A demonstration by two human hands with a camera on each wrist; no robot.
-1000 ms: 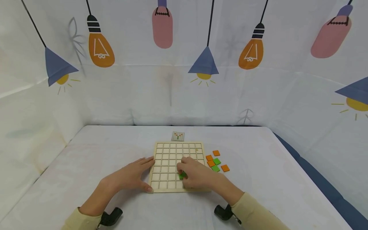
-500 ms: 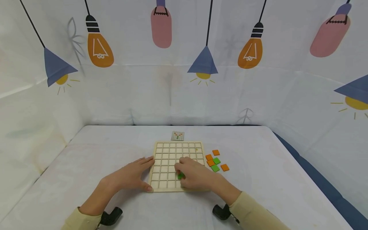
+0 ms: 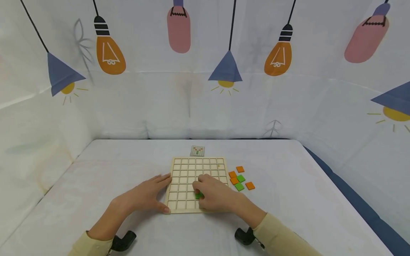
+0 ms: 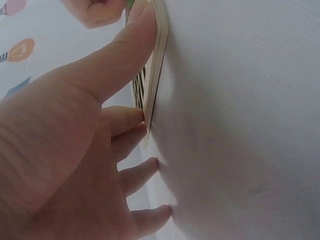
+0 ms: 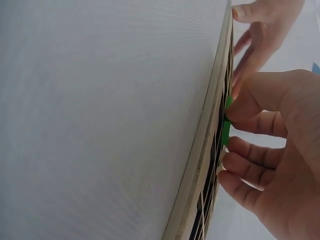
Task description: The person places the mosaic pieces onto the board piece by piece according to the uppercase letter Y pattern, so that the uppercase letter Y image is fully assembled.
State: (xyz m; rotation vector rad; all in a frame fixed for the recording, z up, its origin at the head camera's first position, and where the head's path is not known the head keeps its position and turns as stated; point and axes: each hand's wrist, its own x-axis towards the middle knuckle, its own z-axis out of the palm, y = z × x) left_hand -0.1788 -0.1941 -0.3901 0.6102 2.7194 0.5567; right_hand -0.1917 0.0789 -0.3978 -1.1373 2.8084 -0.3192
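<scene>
A pale wooden board [image 3: 181, 196] with a grid of square cells lies on the white table. Its left edge is steadied by the left hand [image 3: 144, 195], thumb at the near corner and fingers spread along the side; in the left wrist view that thumb rests on the rim. Over the lower middle of the grid, the right hand [image 3: 217, 193] pinches a green tile [image 3: 199, 196] with thumb and fingertips. The right wrist view shows the green tile [image 5: 226, 132] at the board's surface, partly covered by the fingers; whether it sits in a cell I cannot tell.
Right of the board lie several orange tiles [image 3: 250, 185] and two green tiles [image 3: 241, 178]. A small patterned card [image 3: 197, 150] is just beyond the far edge. A printed white cloth [image 3: 144, 103] hangs behind the table.
The right hand, with the green tile, has shifted slightly left over the grid. The left hand stays at the board's left edge.
</scene>
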